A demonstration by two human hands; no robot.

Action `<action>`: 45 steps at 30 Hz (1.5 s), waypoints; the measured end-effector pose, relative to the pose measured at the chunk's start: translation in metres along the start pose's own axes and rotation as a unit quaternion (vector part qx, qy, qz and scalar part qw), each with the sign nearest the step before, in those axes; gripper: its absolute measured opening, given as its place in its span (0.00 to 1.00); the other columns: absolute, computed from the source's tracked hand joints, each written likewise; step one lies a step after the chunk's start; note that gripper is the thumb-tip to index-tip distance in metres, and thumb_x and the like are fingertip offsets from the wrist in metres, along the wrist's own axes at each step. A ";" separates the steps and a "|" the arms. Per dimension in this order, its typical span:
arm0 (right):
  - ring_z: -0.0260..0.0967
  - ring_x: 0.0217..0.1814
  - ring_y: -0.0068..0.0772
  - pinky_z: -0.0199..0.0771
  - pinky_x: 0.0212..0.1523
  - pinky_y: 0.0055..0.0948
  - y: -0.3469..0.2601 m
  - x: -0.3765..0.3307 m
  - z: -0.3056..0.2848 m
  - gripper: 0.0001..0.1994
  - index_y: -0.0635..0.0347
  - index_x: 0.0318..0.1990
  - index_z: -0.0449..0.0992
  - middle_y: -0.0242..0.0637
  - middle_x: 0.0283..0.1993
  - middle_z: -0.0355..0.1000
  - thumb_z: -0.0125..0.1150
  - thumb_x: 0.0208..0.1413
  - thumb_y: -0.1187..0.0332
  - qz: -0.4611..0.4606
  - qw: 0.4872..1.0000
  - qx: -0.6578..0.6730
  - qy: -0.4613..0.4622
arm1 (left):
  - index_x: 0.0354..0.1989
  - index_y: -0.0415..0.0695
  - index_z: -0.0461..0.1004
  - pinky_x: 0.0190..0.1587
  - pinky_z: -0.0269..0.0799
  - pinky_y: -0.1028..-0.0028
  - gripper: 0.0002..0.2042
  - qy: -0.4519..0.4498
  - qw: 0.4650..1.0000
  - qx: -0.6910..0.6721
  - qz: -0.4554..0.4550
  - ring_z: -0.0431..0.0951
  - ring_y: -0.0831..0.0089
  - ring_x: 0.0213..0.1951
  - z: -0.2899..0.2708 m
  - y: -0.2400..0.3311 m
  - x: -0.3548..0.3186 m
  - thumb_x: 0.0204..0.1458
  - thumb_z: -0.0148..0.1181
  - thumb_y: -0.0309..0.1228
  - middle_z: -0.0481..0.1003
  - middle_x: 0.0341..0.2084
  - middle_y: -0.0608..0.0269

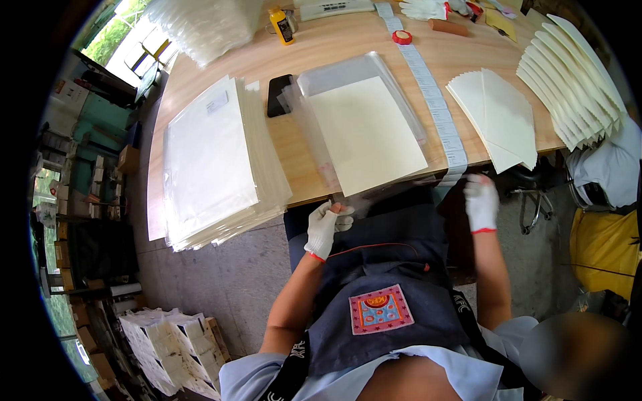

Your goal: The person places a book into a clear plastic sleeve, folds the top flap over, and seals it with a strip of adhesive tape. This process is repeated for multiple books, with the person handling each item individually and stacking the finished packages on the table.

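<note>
At the table's front edge my left hand point(326, 229), in a white knit glove with fingertips bare, is closed in a pinch on the near edge of a clear plastic bag point(326, 164). A cream sheet of card point(371, 130) lies over that bag and a stack of clear bags point(348, 65). My right hand point(481, 202), gloved alike, hangs just off the edge beside the lower end of a long strip of pale labels point(438, 110). Its fingers are smeared, so their grip does not show. Fanned cream cards point(498, 117) lie beyond it.
A tall stack of bagged sheets point(210, 150) stands at left, overhanging the front edge. Near it lie a black phone point(279, 95) and a yellow bottle point(281, 27). A red-rimmed round object point(402, 37) rests on the strip. More cream cards point(568, 83) fill the right.
</note>
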State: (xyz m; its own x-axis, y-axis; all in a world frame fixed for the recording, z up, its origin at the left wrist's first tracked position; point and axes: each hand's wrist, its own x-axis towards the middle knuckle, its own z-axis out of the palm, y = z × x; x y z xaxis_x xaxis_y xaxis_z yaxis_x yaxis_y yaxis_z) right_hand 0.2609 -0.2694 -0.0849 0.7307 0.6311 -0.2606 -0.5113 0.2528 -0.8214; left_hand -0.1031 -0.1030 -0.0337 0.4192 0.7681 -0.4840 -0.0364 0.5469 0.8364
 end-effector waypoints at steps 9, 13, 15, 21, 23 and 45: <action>0.69 0.34 0.54 0.69 0.37 0.44 -0.019 -0.081 -0.019 0.12 0.57 0.35 0.72 0.49 0.31 0.72 0.61 0.44 0.63 -0.029 0.635 -0.759 -0.140 | 0.31 0.45 0.71 0.26 0.69 0.72 0.09 0.139 0.733 0.503 0.437 0.74 0.67 0.27 -0.019 -0.016 -0.005 0.40 0.61 0.26 0.73 0.37 0.61; 0.66 0.44 0.38 0.66 0.42 0.36 -0.031 -0.065 0.117 0.18 0.52 0.36 0.71 0.31 0.41 0.68 0.67 0.31 0.66 -0.460 0.550 -0.671 -0.190 | 0.29 0.48 0.73 0.28 0.69 0.69 0.09 0.094 0.640 0.571 0.506 0.73 0.64 0.30 0.005 0.000 0.010 0.36 0.63 0.26 0.72 0.39 0.64; 0.65 0.43 0.38 0.65 0.42 0.35 -0.031 -0.048 0.132 0.17 0.52 0.33 0.71 0.29 0.40 0.67 0.67 0.31 0.67 -0.477 0.537 -0.661 -0.219 | 0.26 0.48 0.74 0.30 0.69 0.69 0.07 0.075 0.645 0.564 0.510 0.73 0.64 0.31 0.012 0.010 0.012 0.36 0.64 0.27 0.72 0.38 0.66; 0.64 0.30 0.41 0.63 0.33 0.39 0.008 -0.006 0.126 0.11 0.55 0.24 0.67 0.36 0.24 0.65 0.61 0.41 0.61 -0.432 0.577 -0.643 -0.259 | 0.26 0.43 0.72 0.27 0.65 0.72 0.06 0.140 0.775 0.442 0.429 0.70 0.68 0.25 -0.003 -0.010 0.025 0.41 0.63 0.27 0.71 0.23 0.63; 0.64 0.30 0.41 0.63 0.33 0.39 0.018 -0.013 0.136 0.11 0.55 0.24 0.67 0.36 0.24 0.65 0.62 0.41 0.61 -0.416 0.585 -0.669 -0.192 | 0.28 0.42 0.71 0.26 0.62 0.75 0.06 0.188 0.869 0.317 0.330 0.67 0.74 0.24 0.007 -0.016 0.023 0.44 0.62 0.25 0.68 0.20 0.66; 0.65 0.35 0.18 0.64 0.35 0.19 0.040 -0.017 -0.013 0.11 0.65 0.38 0.69 0.29 0.33 0.70 0.56 0.45 0.80 -0.026 0.930 -0.366 -0.038 | 0.57 0.42 0.57 0.36 0.73 0.71 0.22 -0.240 0.964 0.020 -0.110 0.74 0.71 0.32 0.109 -0.059 0.023 0.56 0.47 0.39 0.68 0.48 0.56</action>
State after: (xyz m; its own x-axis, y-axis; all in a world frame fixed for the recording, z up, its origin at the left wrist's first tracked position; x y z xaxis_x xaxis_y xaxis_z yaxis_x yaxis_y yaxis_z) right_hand 0.2333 -0.2794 -0.1198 0.6977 0.6886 -0.1977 -0.0120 -0.2647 -0.9643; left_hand 0.0079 -0.1537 -0.0660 0.7851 0.3872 -0.4834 0.1324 0.6575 0.7417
